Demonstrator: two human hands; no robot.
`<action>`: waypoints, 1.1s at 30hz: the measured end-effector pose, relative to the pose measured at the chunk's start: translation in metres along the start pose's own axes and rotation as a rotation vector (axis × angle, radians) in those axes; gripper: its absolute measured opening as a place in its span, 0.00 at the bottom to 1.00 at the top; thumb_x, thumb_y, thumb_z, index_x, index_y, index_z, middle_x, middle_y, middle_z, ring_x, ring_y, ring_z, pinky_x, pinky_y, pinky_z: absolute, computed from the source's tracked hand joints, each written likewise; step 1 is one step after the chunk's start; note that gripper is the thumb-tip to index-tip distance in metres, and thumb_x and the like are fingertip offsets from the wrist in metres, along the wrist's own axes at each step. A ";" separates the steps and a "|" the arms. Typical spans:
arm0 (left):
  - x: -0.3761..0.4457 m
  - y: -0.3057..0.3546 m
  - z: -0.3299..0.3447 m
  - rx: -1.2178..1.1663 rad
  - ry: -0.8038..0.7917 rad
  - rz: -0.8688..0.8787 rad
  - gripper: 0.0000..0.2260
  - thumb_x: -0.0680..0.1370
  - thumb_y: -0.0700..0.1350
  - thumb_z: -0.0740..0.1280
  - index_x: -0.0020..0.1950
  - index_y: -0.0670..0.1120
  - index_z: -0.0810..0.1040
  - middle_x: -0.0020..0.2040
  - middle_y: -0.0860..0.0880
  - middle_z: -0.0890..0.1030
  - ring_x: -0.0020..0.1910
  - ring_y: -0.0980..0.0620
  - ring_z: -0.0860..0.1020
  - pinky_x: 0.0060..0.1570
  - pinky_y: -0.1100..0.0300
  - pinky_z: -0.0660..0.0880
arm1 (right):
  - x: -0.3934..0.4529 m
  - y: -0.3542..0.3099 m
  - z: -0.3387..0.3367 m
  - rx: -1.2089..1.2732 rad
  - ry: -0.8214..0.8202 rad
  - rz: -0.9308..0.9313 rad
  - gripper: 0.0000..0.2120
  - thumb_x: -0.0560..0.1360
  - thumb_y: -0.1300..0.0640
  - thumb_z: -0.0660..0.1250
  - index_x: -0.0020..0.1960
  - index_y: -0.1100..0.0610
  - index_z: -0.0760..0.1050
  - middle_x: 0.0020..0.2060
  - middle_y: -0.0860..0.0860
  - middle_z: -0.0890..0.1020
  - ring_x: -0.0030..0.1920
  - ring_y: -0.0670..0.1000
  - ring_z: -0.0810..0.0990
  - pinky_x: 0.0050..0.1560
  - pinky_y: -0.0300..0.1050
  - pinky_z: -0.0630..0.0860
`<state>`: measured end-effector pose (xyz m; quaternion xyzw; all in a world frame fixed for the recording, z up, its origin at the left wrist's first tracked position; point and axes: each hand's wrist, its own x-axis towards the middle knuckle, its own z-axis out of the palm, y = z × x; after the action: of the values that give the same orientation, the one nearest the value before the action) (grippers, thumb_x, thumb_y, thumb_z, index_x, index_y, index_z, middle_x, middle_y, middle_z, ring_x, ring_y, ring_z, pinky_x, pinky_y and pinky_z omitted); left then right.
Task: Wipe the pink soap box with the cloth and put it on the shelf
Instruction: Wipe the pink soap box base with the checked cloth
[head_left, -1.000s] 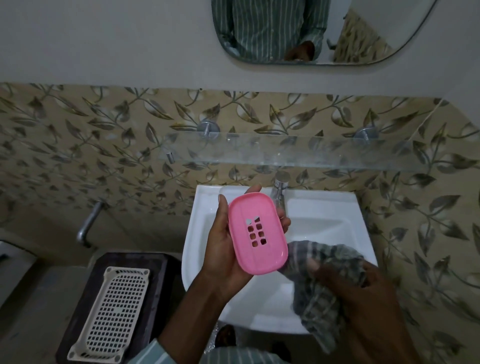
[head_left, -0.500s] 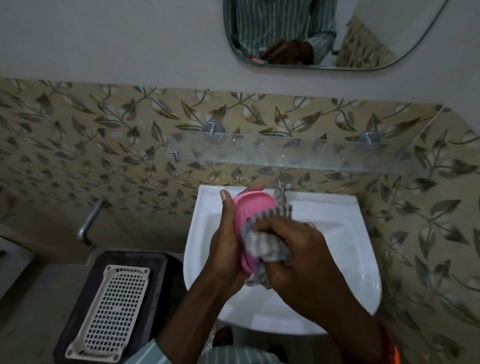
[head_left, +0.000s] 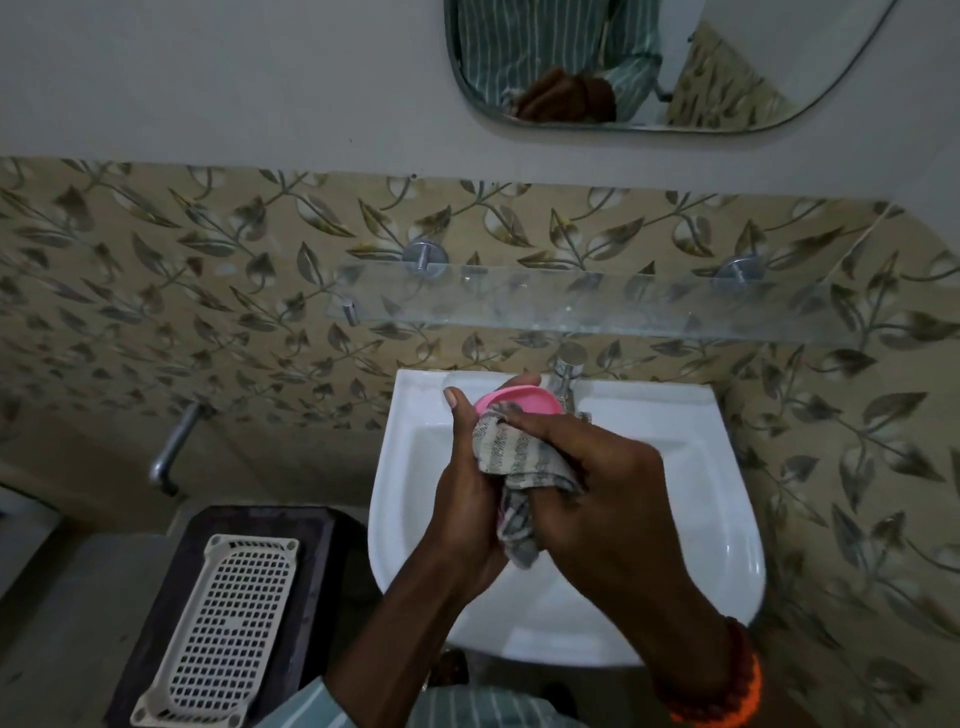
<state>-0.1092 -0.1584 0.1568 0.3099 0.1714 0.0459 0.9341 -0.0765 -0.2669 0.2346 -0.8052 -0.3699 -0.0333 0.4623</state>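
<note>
Over the white sink, my left hand (head_left: 467, 478) grips the pink soap box (head_left: 524, 399); only the box's top end shows above my fingers. My right hand (head_left: 597, 483) presses a grey striped cloth (head_left: 519, 467) against the box's face and covers most of it. A tail of cloth hangs down between my palms. The glass shelf (head_left: 597, 306) is fixed on the leaf-patterned tile wall above the sink, with nothing standing on it.
The white sink (head_left: 696, 519) has a chrome tap (head_left: 569, 371) just behind the box. A dark stool (head_left: 311, 561) at lower left carries a white perforated tray (head_left: 228, 623). A metal pipe (head_left: 174, 447) sticks out of the wall at left. A mirror (head_left: 727, 62) hangs above.
My right hand brought the cloth up from below the box and laid it over the box's face. It has since slid down the box, still pressing the cloth against it.
</note>
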 end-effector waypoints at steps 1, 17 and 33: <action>0.001 0.001 0.000 0.022 -0.009 0.013 0.34 0.74 0.74 0.58 0.54 0.50 0.90 0.49 0.45 0.90 0.52 0.49 0.88 0.52 0.58 0.84 | -0.002 0.000 0.004 -0.068 0.021 -0.018 0.24 0.66 0.70 0.68 0.60 0.57 0.80 0.52 0.51 0.85 0.51 0.42 0.81 0.55 0.25 0.73; 0.018 0.018 -0.023 0.315 0.099 0.129 0.38 0.70 0.80 0.59 0.66 0.54 0.83 0.57 0.37 0.86 0.57 0.38 0.84 0.63 0.42 0.79 | -0.011 0.019 0.017 -0.065 -0.325 0.428 0.04 0.73 0.59 0.68 0.40 0.56 0.81 0.31 0.50 0.82 0.30 0.45 0.81 0.28 0.38 0.77; 0.014 0.063 -0.100 0.060 0.251 -0.066 0.38 0.74 0.68 0.67 0.79 0.48 0.70 0.68 0.34 0.81 0.59 0.34 0.84 0.52 0.33 0.83 | 0.023 0.125 0.098 0.404 -0.245 1.050 0.22 0.67 0.34 0.70 0.33 0.54 0.75 0.29 0.56 0.79 0.31 0.54 0.79 0.41 0.48 0.76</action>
<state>-0.1296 -0.0489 0.1153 0.3235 0.2985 0.0484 0.8966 -0.0097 -0.2161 0.0979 -0.7746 0.0293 0.3657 0.5152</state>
